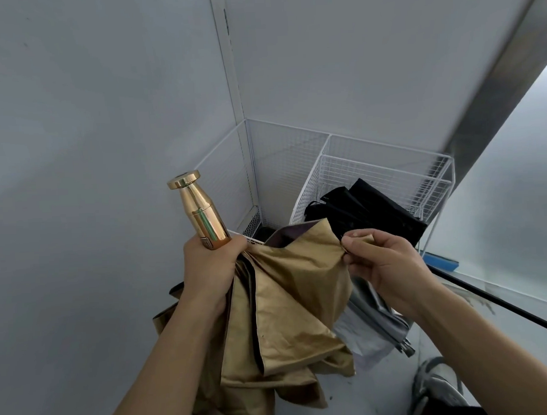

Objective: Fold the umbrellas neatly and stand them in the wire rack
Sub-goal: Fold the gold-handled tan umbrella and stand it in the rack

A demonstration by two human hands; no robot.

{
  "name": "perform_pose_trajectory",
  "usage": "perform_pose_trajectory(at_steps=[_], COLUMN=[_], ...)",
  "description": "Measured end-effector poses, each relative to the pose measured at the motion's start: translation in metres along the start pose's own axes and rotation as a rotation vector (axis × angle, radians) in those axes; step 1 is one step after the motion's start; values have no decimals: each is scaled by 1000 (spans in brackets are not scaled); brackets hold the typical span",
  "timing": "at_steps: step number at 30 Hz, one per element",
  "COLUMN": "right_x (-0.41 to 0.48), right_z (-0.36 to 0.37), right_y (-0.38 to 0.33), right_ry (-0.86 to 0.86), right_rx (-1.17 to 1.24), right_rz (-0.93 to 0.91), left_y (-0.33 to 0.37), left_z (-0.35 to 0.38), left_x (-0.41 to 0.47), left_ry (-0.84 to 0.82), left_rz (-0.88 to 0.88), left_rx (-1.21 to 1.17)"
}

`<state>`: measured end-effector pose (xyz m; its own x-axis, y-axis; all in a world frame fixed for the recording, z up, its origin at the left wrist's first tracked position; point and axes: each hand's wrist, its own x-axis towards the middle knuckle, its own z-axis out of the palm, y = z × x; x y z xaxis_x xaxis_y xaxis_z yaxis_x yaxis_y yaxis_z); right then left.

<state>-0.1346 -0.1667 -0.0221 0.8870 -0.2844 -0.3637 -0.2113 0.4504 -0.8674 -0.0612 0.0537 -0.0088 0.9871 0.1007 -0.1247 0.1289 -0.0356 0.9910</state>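
I hold a gold umbrella [279, 304] with its shiny gold handle [198, 207] pointing up. My left hand [210, 266] grips it just below the handle, where the loose canopy gathers. My right hand [381, 262] pinches an edge of the gold fabric and holds it out to the right. The canopy hangs down in loose folds. Behind stands the white wire rack [386, 164] in the corner, with a black umbrella [369, 206] leaning in its right compartment. A grey umbrella [377, 312] lies on the floor below my right hand.
Grey walls [89, 121] close in on the left and behind the rack. A glass panel with a dark bottom rail [502, 307] runs along the right. A blue object [440, 261] lies by the rack's foot. A shoe [436, 385] shows at the bottom right.
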Motion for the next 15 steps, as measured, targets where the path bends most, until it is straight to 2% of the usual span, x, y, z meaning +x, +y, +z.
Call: perform_pose_trajectory(at_steps=[4, 7, 9, 13, 15], right_x=[1, 1, 0, -3, -4], right_z=[-2, -4, -4, -6, -7], right_y=[0, 2, 1, -5, -6], right_ry=[147, 172, 123, -76, -75], right_rx=[-152, -285, -325, -269, -295], right_rz=[-48, -82, -74, 67, 86], left_y=[0, -1, -2, -3, -3], left_z=[-5, -7, -8, -11, -12], left_x=[4, 4, 6, 10, 11], left_ry=[31, 46, 67, 116, 136], left_rz=[-7, -6, -11, -25, -27], left_rx=[-4, 21, 24, 6, 4])
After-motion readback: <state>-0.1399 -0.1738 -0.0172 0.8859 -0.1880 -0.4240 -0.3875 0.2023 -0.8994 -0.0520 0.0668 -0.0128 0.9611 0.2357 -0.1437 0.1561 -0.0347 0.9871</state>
